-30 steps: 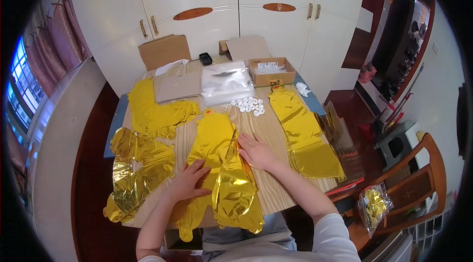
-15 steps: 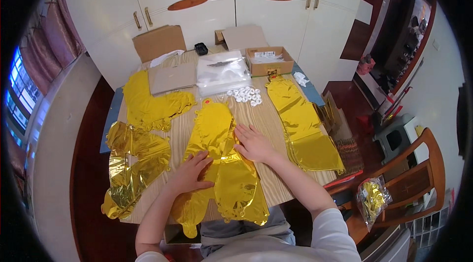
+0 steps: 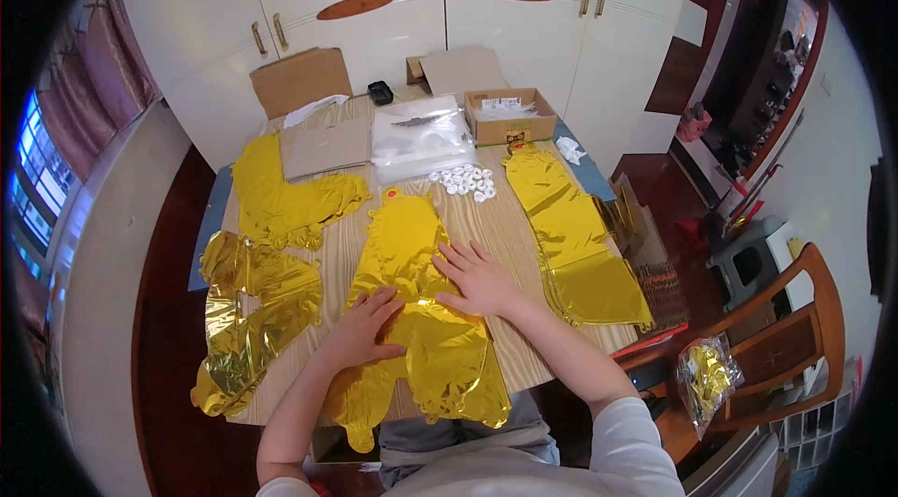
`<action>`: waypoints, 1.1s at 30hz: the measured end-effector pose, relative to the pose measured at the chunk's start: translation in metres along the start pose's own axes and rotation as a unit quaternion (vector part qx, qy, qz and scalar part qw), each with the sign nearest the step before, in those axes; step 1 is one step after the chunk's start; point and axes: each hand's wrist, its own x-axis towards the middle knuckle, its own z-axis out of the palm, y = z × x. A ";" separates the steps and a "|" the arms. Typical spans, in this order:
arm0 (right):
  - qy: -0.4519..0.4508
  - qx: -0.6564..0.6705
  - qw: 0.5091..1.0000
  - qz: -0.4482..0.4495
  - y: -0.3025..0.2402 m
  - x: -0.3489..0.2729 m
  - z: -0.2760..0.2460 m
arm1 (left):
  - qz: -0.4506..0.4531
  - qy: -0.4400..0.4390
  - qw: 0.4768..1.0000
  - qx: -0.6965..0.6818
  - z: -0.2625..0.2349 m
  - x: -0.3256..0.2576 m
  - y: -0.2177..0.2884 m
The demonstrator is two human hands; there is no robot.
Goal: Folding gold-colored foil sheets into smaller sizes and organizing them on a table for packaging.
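A flat gold foil balloon (image 3: 407, 235) lies before me on the wood-grain table, its lower lobes hanging toward the near edge. My left hand (image 3: 371, 324) rests on its left side with the fingers stretched out. On the balloon's right edge lies my right hand (image 3: 475, 280), palm down and fingers spread. Neither hand grips anything. More deflated gold foil balloons are spread around: one at the far left (image 3: 290, 193), a shinier crumpled one at the near left (image 3: 257, 310), and a long one on the right (image 3: 575, 240).
Small white ribbon-like rolls (image 3: 463, 182) sit beyond the middle balloon, beside a stack of clear plastic bags (image 3: 421, 137). An open cardboard box (image 3: 513, 128) and a cardboard sheet (image 3: 327, 151) stand at the back. A wooden chair (image 3: 795, 338) with a bagged gold balloon (image 3: 709, 375) is at the right.
My right hand has slid slightly left over the middle balloon, and the foil beneath it looks flatter. The left hand stays in place.
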 end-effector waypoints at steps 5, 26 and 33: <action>-0.007 -0.009 1.000 -0.001 0.001 0.000 -0.001 | -0.045 0.060 0.997 0.005 -0.012 -0.024 0.018; -0.101 -0.061 0.993 0.008 -0.006 0.000 -0.017 | -0.343 0.371 0.679 -0.533 0.069 -0.168 0.099; -0.090 -0.052 0.995 0.007 -0.004 -0.001 -0.014 | -0.066 0.423 0.807 -0.407 0.036 -0.113 0.134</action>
